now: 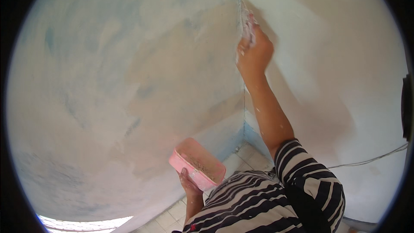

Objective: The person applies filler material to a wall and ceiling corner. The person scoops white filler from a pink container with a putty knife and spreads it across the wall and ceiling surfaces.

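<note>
Pressing a small tool [248, 26] against the inside corner [239, 60] where two plastered walls meet, the right hand [254, 54] is closed around its handle, arm stretched up and away from the body; the tool is smeared white and mostly hidden by the fingers, so whether it is a putty knife or a corner trowel cannot be told. Judging by its size, it looks light and stiff, and the wet filler on the grip probably makes it slippery, so a full wrap low on the handle, as the hand has it, seems the safest hold. Lower down, the left hand [189, 185] cups the near end of a pink rectangular tray [198, 164] from beneath, fingers curled under its rim, holding it close to the striped shirt [258, 203] and just in front of the left wall [108, 82]. The tray appears to be thin plastic with a layer of putty inside, so it is likely heavier than it looks and apt to flex or tip; supporting it under the base rather than by one edge would keep it level. A thin cable [371, 159] runs along the right wall [345, 60] near the tiled floor [172, 215].
</note>
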